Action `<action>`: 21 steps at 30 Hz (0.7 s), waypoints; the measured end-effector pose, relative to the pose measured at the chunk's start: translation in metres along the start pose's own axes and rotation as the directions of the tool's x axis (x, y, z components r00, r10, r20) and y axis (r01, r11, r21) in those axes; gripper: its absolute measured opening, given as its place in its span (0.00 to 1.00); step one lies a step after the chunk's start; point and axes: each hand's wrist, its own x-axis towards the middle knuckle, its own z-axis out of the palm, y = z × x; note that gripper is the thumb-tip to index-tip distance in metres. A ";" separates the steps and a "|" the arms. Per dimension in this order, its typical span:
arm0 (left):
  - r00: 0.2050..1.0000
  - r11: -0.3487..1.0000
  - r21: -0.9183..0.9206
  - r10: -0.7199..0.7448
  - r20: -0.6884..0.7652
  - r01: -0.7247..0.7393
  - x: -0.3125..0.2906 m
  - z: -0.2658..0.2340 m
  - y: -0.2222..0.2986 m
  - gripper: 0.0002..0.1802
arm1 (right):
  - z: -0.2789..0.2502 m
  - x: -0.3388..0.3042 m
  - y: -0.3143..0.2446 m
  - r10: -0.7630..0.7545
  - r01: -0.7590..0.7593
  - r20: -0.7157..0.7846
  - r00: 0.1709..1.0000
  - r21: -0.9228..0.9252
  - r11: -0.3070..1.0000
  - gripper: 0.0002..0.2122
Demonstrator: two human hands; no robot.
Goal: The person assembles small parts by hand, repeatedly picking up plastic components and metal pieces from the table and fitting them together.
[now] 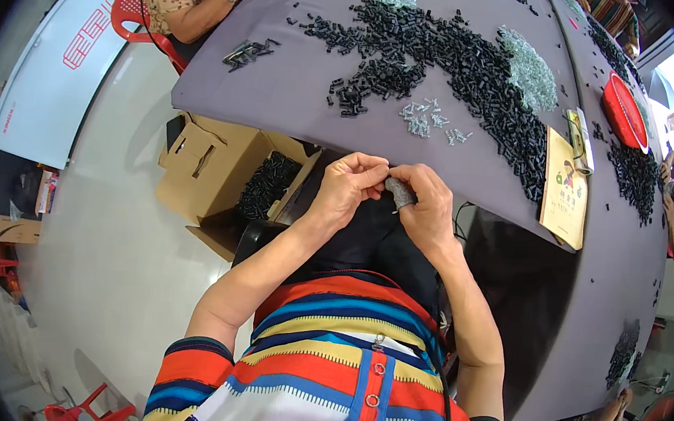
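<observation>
My left hand (349, 189) and my right hand (428, 211) meet above my lap, just off the table's near edge. The fingertips of both are pinched together at one spot. A tiny dark bit shows there, too small to name. A grey fabric-like piece (400, 192) sits at the fingers of my right hand; whether it is held or worn on a finger I cannot tell. On the table beyond lie a long heap of small black tubular plastic parts (479, 82), a pile of clear small parts (531, 73) and a few small clear pieces (418, 123).
An open cardboard box (215, 168) holding black parts stands left below the grey-covered table (283, 96). A yellow booklet (564, 192), a roll-like item (580, 145) and a red basket (626, 111) lie to the right. Other people sit around the table, one beside a small black pile (248, 53).
</observation>
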 end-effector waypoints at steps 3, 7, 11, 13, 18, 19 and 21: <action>1.000 1.000 0.017 -0.004 0.007 0.004 0.000 -0.002 0.000 0.05 | 0.001 0.000 0.001 -0.052 0.051 -0.012 0.999 -0.027 0.998 0.14; 0.999 0.999 0.036 -0.034 0.019 0.033 0.000 -0.002 0.000 0.04 | 0.000 -0.001 0.001 -0.119 0.121 0.024 0.993 -0.154 0.981 0.15; 0.998 0.998 0.026 -0.054 -0.018 0.054 0.000 -0.004 -0.001 0.04 | 0.002 0.001 -0.007 -0.186 0.208 0.111 0.976 -0.234 0.950 0.17; 0.998 0.997 0.039 -0.062 -0.022 0.063 0.000 -0.002 -0.001 0.04 | 0.000 0.002 -0.008 -0.231 0.263 0.139 0.963 -0.301 0.917 0.15; 0.997 0.996 0.048 -0.070 -0.028 0.072 -0.002 0.001 0.001 0.04 | 0.002 0.000 -0.006 -0.213 0.244 0.130 0.968 -0.313 0.918 0.15; 0.997 0.997 0.045 -0.068 -0.030 0.069 -0.002 0.001 0.000 0.04 | 0.003 -0.001 -0.004 -0.205 0.230 0.109 0.973 -0.318 0.920 0.16; 0.996 0.997 0.026 -0.079 -0.036 0.080 -0.001 0.000 -0.001 0.04 | 0.005 -0.002 -0.004 -0.206 0.225 0.093 0.974 -0.322 0.920 0.16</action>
